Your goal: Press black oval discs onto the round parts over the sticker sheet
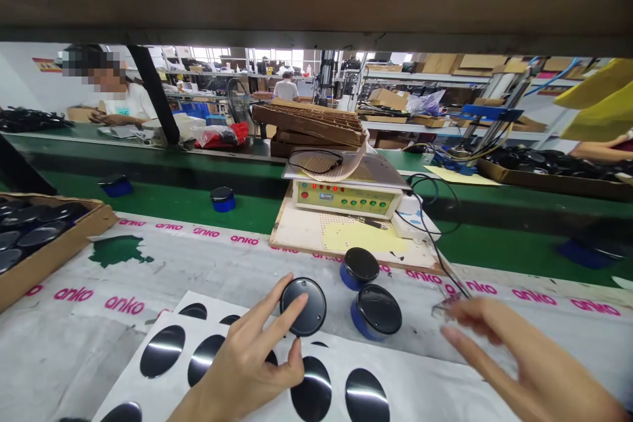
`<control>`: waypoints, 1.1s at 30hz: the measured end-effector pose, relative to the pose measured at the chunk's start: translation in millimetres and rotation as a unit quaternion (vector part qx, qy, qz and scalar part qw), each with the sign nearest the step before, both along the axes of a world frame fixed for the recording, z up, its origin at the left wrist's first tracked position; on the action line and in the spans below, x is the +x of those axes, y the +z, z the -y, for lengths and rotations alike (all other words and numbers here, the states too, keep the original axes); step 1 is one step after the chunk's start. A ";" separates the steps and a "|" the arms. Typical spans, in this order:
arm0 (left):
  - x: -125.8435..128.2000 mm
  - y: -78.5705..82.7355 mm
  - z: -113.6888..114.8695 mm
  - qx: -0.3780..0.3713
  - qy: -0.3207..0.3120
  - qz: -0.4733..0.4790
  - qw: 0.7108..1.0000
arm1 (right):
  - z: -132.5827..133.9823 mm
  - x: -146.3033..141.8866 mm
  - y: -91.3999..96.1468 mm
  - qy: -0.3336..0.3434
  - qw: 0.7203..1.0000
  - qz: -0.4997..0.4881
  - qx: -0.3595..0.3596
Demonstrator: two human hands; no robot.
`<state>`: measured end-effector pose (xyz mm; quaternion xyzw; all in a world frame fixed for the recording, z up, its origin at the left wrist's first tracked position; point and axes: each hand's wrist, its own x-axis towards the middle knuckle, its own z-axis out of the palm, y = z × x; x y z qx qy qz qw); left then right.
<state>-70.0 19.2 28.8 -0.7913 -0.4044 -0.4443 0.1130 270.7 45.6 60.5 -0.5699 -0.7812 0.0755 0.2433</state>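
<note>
left hand [247, 359] pinched round black glossy disc [303, 306] by its rim | right hand [519, 359] spread, blurred, empty | best gripped at edges, keeping its face unsmudged

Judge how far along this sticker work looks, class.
Done: several holes in the sheet show stickers already peeled, and two blue pucks stand beside it. In hand: the left hand pinches a black disc; the right hand is blurred. Left: many stickers remain.

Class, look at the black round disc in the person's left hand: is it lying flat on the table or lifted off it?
Lifted. The left hand pinches the black disc by its edge, tilted toward the camera above the white sheet.
</note>
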 end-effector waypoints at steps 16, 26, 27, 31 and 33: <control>-1.3 -12.8 2.9 -0.027 0.026 0.075 0.996 | -211.6 -116.6 -44.3 0.174 0.982 -0.057 -0.039; -2.9 -18.7 3.6 -0.032 0.037 0.011 0.999 | -211.4 -119.1 -52.6 0.175 0.981 -0.063 -0.053; -2.9 -19.8 2.4 -0.026 0.036 0.001 0.999 | -210.8 -120.7 -53.5 0.173 0.981 -0.067 -0.056; -2.9 -26.6 -2.0 -0.039 0.063 -0.030 0.997 | -210.5 -126.6 -43.9 0.164 0.979 -0.097 -0.070; -3.3 -31.0 -2.8 -0.069 0.083 -0.048 0.993 | -205.8 -122.1 -24.9 0.159 0.977 -0.121 -0.077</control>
